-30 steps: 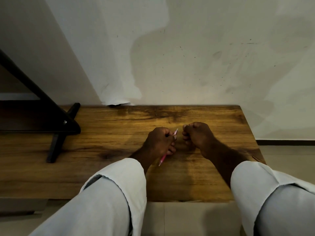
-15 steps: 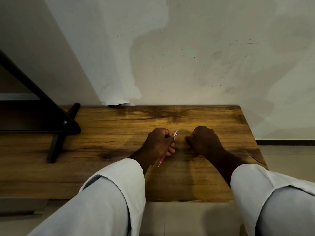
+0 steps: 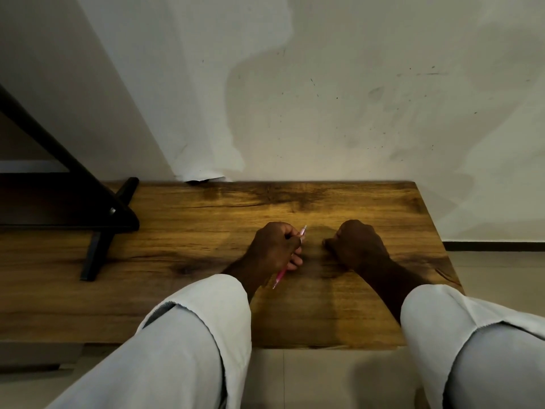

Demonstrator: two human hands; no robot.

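At the bottom of the frame, two pale sleeves come in from the corners, the left sleeve (image 3: pixel 191 335) in the lower left and the right sleeve (image 3: pixel 472 335) in the lower right. Light floor tile (image 3: pixel 309 379) shows between them. Bare forearms run up from the cuffs onto the near part of a wooden table (image 3: pixel 182 231).

Just left of the frame's centre, the left hand (image 3: pixel 275 249) is curled round a slim pink pen (image 3: pixel 279 277) and grasps it along its middle. The pen's long axis runs on a steep diagonal. Its thin lower end pokes out under the hand toward the bottom of the frame, just over the wood. Its paler upper end sticks out above the knuckles, leaning up and to the right.

The right hand (image 3: pixel 358 246) sits level with the left one, right of centre, with a strip of bare wood between them. It is clenched into a loose fist, knuckles down on the table. Nothing shows inside it, though the fingertips are tucked out of sight.

The pen's upper end is the part nearest the right hand and leans toward it across the gap. If the free hand is to work on the pen, it probably only needs a short reach to the left in the frame.

Further back, a black stand (image 3: pixel 97 219) rests on the table in the left of the frame. A scuffed white wall (image 3: pixel 324 113) fills the top of the frame.
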